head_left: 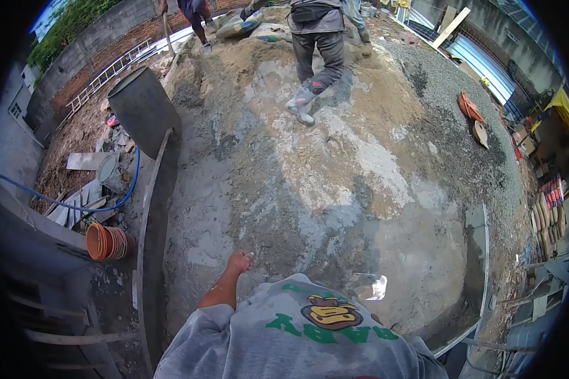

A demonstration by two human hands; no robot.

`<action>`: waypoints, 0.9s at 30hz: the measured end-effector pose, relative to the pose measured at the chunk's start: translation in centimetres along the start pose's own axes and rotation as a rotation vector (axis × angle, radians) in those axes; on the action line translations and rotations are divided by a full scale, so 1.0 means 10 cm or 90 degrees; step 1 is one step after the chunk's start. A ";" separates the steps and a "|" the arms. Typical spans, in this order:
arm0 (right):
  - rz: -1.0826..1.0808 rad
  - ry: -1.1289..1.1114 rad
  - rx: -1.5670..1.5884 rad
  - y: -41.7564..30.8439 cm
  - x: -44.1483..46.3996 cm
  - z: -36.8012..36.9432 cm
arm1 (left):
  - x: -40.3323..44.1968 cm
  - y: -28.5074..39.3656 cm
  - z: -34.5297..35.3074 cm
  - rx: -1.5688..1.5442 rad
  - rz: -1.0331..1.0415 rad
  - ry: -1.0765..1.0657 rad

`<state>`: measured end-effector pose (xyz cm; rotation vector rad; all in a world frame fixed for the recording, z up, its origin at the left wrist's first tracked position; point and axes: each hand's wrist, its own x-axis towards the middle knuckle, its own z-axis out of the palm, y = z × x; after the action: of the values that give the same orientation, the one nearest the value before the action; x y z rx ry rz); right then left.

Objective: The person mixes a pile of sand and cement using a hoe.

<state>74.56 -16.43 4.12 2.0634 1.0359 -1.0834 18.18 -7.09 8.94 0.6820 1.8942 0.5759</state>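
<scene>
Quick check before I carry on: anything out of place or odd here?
Scrap pieces lie jumbled beside the pail on the left, with a blue hose across them, a possible snag. A stark white patch shows in the wet concrete; I can't tell whether it's glare or an object.

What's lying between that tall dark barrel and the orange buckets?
In the head view, a blue hose curves between the barrel and the orange buckets, with a pale bucket slightly left.
</scene>
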 end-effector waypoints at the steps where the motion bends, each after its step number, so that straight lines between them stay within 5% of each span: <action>1: -0.002 0.000 -0.004 0.01 0.01 0.00 | -0.06 -0.10 -0.04 -0.010 -0.026 0.000; 8: -0.039 -0.019 0.016 -0.10 0.17 0.04 | -0.24 -0.75 -0.31 -0.058 -0.095 0.075; 27: -0.033 -0.029 0.026 0.21 0.03 0.18 | -0.41 0.09 -0.03 0.013 -0.071 0.010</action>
<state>75.71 -18.81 3.31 2.0442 1.0582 -1.1812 19.51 -9.28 12.30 0.5827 1.9406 0.4937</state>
